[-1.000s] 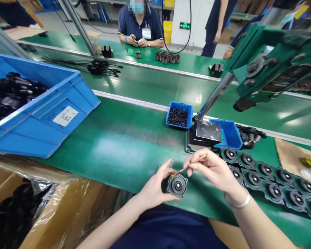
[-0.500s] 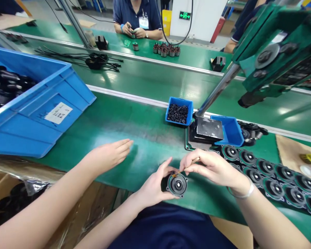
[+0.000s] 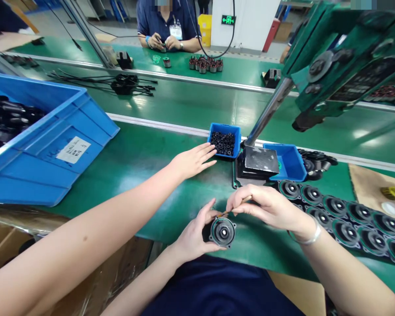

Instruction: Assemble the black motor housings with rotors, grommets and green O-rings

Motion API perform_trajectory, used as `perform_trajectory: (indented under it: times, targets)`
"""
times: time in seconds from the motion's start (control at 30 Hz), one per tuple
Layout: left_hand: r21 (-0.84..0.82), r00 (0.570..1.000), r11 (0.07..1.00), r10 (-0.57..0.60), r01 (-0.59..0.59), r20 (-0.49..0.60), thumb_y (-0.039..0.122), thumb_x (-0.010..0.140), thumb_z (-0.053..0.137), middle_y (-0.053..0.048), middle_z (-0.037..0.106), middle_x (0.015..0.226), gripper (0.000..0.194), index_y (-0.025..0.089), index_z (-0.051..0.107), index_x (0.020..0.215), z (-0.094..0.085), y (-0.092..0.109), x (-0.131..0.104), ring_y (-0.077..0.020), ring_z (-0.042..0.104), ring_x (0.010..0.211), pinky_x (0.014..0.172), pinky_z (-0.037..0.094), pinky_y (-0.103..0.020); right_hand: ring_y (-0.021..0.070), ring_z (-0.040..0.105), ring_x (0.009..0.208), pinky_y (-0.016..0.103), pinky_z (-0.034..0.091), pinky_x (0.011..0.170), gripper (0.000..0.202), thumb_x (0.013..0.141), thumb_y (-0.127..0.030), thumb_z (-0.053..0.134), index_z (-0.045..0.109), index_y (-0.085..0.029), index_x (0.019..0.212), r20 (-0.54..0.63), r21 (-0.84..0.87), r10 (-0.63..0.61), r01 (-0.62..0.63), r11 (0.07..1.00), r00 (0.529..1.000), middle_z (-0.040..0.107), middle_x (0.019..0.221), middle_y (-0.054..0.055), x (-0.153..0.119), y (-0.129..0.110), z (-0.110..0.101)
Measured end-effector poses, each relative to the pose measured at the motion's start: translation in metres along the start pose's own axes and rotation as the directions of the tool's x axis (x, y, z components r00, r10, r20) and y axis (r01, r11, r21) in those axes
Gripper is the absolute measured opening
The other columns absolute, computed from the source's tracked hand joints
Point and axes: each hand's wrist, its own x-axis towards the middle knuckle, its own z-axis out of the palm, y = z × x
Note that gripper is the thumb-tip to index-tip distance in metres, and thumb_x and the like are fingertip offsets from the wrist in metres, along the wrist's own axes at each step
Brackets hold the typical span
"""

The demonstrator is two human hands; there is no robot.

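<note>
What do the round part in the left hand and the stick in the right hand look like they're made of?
Round part: looks like matte black moulded plastic or rubber with a pale, possibly metal centre; dull, no glare. Stick: thin, tan, probably wood or bamboo, held by the right hand; tip appears orange. The left hand grips the part's edge.

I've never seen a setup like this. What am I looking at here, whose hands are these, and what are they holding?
The picture comes from a camera worn on a worker's head, looking down at a green workbench. The left hand holds a round black motor part; the right hand holds a thin brush to its rim. The third arm, reaching from the left towards a small blue bin of black rings, is a co-worker's. Rows of similar black parts lie to the right, a large blue crate to the left.
</note>
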Motion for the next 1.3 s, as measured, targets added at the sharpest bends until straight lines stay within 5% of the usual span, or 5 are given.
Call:
perform_trajectory:
  times: [0.23,0.43,0.73,1.03,1.3]
  targets:
    - [0.045,0.999,0.999,0.031,-0.03,-0.031,0.039,0.072,0.079,0.0,0.062,0.13,0.108,0.044,0.004,0.151,0.001,0.002,0.001,-0.0253,0.063,0.119,0.1,0.053,-0.046,0.0067,0.064,0.083,0.017,0.049,0.076,0.013,0.096,-0.027,0.054,0.059,-0.016,0.099,0.031,-0.011,-0.015,0.015,1.0,0.999,0.067,0.092,0.001,0.0,0.002,0.004]
    - [0.037,0.998,0.999,0.022,-0.02,-0.053,0.035,0.07,0.083,0.001,0.061,0.131,0.112,0.049,0.006,0.15,0.002,0.002,0.0,-0.0268,0.062,0.119,0.101,0.053,-0.051,0.0062,0.063,0.082,0.016,0.05,0.075,0.011,0.096,-0.026,0.054,0.057,-0.017,0.099,-0.006,-0.026,-0.017,0.017,1.0,1.0,0.066,0.09,0.0,0.0,0.0,0.008]
    - [0.001,0.996,0.999,0.041,-0.041,-0.082,0.028,0.068,0.084,0.0,0.064,0.128,0.107,0.047,0.015,0.149,0.007,0.003,-0.001,-0.024,0.063,0.118,0.102,0.052,-0.045,0.0078,0.062,0.081,0.019,0.05,0.075,0.008,0.098,-0.024,0.049,0.054,-0.018,0.101,-0.1,-0.234,0.027,-0.05,0.971,0.995,0.064,0.094,0.002,-0.022,-0.009,0.014]
    - [0.07,0.971,0.998,0.01,0.006,-0.237,0.028,0.074,0.08,-0.008,0.062,0.124,0.101,0.03,0.013,0.149,0.027,0.002,-0.004,-0.024,0.061,0.117,0.103,0.049,-0.044,0.0078,0.063,0.086,0.017,0.051,0.078,0.015,0.093,-0.012,0.053,0.051,-0.018,0.106,-0.372,-0.288,-0.003,-0.112,0.951,0.928,0.064,0.095,0.002,-0.076,-0.025,0.057]
    - [0.269,0.912,0.963,0.114,-0.004,-0.395,0.041,0.078,0.075,-0.01,0.063,0.12,0.095,0.022,0.014,0.149,0.044,0.002,-0.001,-0.025,0.063,0.113,0.098,0.051,-0.041,0.0101,0.066,0.088,0.018,0.055,0.078,0.016,0.087,-0.008,0.062,0.053,-0.017,0.097,-0.527,-0.29,-0.099,-0.069,0.955,0.844,0.065,0.094,0.005,-0.08,-0.035,0.097]
